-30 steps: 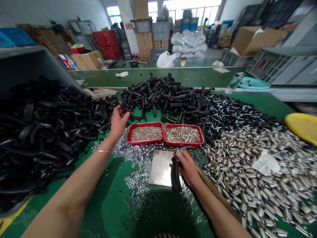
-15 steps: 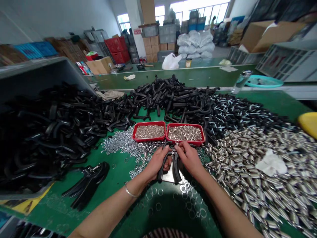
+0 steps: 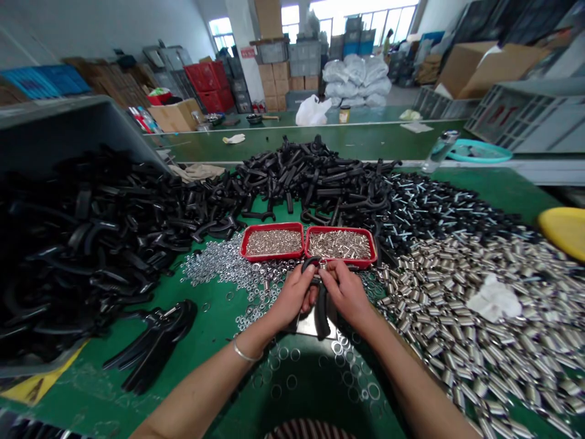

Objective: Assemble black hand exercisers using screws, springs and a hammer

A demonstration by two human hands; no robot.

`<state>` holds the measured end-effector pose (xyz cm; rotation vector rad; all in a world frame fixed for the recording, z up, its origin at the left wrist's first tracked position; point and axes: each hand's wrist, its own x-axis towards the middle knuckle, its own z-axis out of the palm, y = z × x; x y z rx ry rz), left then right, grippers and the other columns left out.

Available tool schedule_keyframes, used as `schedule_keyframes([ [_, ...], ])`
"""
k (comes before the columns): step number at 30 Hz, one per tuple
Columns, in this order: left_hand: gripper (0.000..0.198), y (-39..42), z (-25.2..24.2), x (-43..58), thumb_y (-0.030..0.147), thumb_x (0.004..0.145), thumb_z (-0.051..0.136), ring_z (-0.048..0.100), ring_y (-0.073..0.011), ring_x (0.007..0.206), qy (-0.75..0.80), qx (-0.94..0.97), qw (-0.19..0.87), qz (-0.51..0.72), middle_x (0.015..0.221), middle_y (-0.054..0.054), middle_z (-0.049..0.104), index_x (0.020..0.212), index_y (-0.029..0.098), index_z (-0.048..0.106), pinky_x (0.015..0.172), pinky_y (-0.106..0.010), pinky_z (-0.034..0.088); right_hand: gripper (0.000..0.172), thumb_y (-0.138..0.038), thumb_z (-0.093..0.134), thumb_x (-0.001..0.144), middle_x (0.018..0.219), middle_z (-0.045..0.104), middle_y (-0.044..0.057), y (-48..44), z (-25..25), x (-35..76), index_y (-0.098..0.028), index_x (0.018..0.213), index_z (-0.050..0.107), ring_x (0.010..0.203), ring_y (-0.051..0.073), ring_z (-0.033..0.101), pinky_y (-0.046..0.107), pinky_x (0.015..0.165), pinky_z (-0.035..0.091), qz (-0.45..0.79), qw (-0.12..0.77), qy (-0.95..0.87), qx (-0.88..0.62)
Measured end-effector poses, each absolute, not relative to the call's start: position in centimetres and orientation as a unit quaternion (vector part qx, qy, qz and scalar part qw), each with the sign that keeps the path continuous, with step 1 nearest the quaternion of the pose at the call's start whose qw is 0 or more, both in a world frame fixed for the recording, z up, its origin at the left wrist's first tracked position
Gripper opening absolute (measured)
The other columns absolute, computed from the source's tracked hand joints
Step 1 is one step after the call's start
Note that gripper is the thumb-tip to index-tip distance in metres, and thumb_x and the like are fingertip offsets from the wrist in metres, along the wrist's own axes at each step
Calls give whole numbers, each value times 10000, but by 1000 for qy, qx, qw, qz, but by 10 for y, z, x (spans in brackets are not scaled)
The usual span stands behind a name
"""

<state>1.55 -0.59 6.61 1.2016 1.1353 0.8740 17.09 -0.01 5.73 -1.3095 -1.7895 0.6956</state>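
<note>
My left hand [image 3: 296, 291] is closed around the upper left part of a black two-handled hand grip [image 3: 322, 314], thumb on top. One curved handle hangs down between my hands; the other is mostly hidden by my left hand. At the top of the hand grip, my right hand [image 3: 348, 292] pinches with thumb and forefinger beside a small shiny metal piece [image 3: 323, 266]. Under the hand grip lies a metal plate [image 3: 307, 324]. Just beyond my fingers stand two red trays, one with tiny metal parts [image 3: 273, 242], the other with short metal pins [image 3: 340, 245].
Coil springs [image 3: 434, 292] are heaped on the right, with a white cloth [image 3: 494, 299] on them. Black bolts [image 3: 439, 204] lie behind. Black handles fill a grey bin [image 3: 100, 116] and the table's back. Washers [image 3: 214, 262] spread left of centre. Assembled hand grips [image 3: 155, 341] lie left.
The hand grip has turned between my hands: its left handle, clearly visible before, is now largely hidden by my left hand. The camera view has shifted slightly.
</note>
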Motion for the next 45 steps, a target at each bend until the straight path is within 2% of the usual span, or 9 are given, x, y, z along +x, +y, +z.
schedule_keyframes([
  [12, 438, -19, 70, 4, 560, 1000, 324, 515, -132, 468, 519, 620, 446, 384, 570, 49, 509, 1138, 178, 489, 488, -237, 418, 205, -409, 452, 992, 688, 590, -28, -16, 73, 163, -221, 921, 492, 638, 161, 563, 266, 648, 403, 316, 430, -675, -510],
  [17, 502, -24, 78, -17, 544, 1003, 283, 685, -260, 825, 533, 766, 290, 211, 881, -108, 677, 1247, 138, 451, 725, -363, 509, 244, -379, 402, 1010, 898, 666, 39, -23, 85, 169, -204, 960, 565, 813, 184, 612, 293, 765, 445, 407, 338, -722, -446],
  [20, 545, -31, 86, -28, 584, 988, 282, 698, -302, 851, 503, 827, 240, 70, 914, -141, 690, 1218, 131, 477, 728, -385, 507, 272, -379, 386, 1017, 984, 669, 54, -36, 81, 170, -199, 1046, 588, 901, 191, 617, 315, 844, 459, 461, 305, -722, -416],
  [24, 655, -32, 86, -32, 697, 895, 431, 705, -322, 867, 472, 844, 255, 28, 934, -146, 703, 1232, 137, 478, 700, -361, 509, 368, -432, 310, 1038, 933, 668, 58, -47, 72, 164, -188, 1081, 582, 851, 188, 621, 316, 802, 475, 468, 262, -714, -450],
  [27, 716, -22, 72, -30, 725, 811, 549, 703, -336, 843, 503, 828, 247, 37, 930, -162, 705, 1206, 129, 520, 667, -366, 511, 377, -450, 363, 1023, 865, 666, 80, -36, 73, 165, -164, 1042, 608, 809, 204, 625, 312, 748, 470, 375, 176, -746, -521],
  [34, 330, 22, 69, -21, 515, 822, 666, 673, -279, 736, 480, 862, 138, 87, 686, -94, 659, 703, 207, 661, 715, -371, 511, 233, -326, 532, 966, 934, 663, 109, 44, 85, 199, -212, 906, 726, 974, 270, 549, 370, 827, 450, 33, 171, -813, -556],
  [37, 239, 63, 87, -3, 323, 929, 551, 679, -265, 799, 473, 875, 56, 83, 829, -132, 703, 841, 161, 703, 752, -358, 498, 190, -284, 585, 929, 952, 657, 142, 78, 77, 198, -191, 879, 742, 995, 293, 527, 374, 802, 457, -11, 111, -820, -562],
  [40, 178, 106, 95, 19, 113, 901, 537, 662, -269, 966, 449, 891, 7, 70, 988, -175, 712, 934, 109, 712, 856, -357, 471, 162, -241, 595, 910, 981, 658, 165, 99, 68, 187, -157, 912, 735, 984, 294, 525, 373, 797, 454, -22, 80, -825, -559],
  [45, 166, 132, 78, 37, 76, 875, 564, 656, -274, 970, 455, 889, 22, 56, 940, -186, 726, 857, 76, 729, 879, -370, 459, 195, -166, 521, 932, 995, 671, 170, 108, 59, 181, -128, 960, 710, 961, 275, 529, 360, 849, 428, -29, 68, -834, -546],
])
